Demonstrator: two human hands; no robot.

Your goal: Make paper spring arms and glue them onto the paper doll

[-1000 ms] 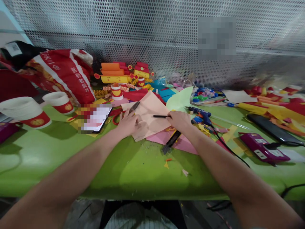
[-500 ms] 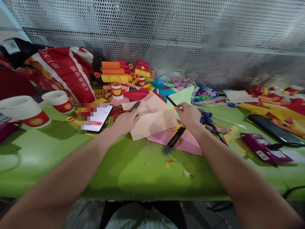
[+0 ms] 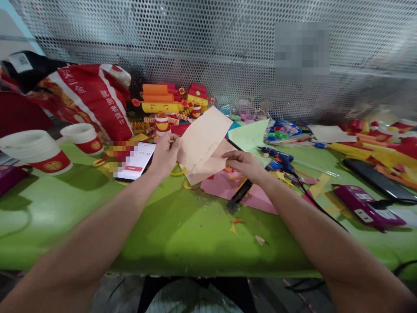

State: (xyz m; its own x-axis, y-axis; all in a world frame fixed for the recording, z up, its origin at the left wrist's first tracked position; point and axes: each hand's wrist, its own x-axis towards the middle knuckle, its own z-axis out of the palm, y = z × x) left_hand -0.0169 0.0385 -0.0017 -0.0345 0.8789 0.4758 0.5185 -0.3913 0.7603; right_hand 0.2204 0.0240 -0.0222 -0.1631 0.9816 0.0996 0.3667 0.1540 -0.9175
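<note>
A sheet of peach paper (image 3: 205,134), with faint pencil lines near its lower edge, is lifted between my hands. My left hand (image 3: 167,152) pinches its left edge. At the lower right, my right hand (image 3: 243,164) has thumb and fingers closed on a corner of it. More peach paper (image 3: 195,177) lies underneath, over a pink sheet (image 3: 260,198). Partly covered behind the paper is a thin black stick (image 3: 235,145). A dark flat bar (image 3: 239,196) rests on the pink sheet, below my right hand. No scissors are visible now.
To the left are a phone (image 3: 138,161), paper cups (image 3: 42,152) and a red bag (image 3: 100,100). Paper figures (image 3: 159,106) stand behind. On the right lie a blue glue gun (image 3: 282,158), its cord, a purple power strip (image 3: 366,206) and a black case (image 3: 378,178).
The peach paper has been raised and tilted. My right hand has let go of the black stick and moved down-left onto the paper; my left hand has shifted left and up to its edge.
</note>
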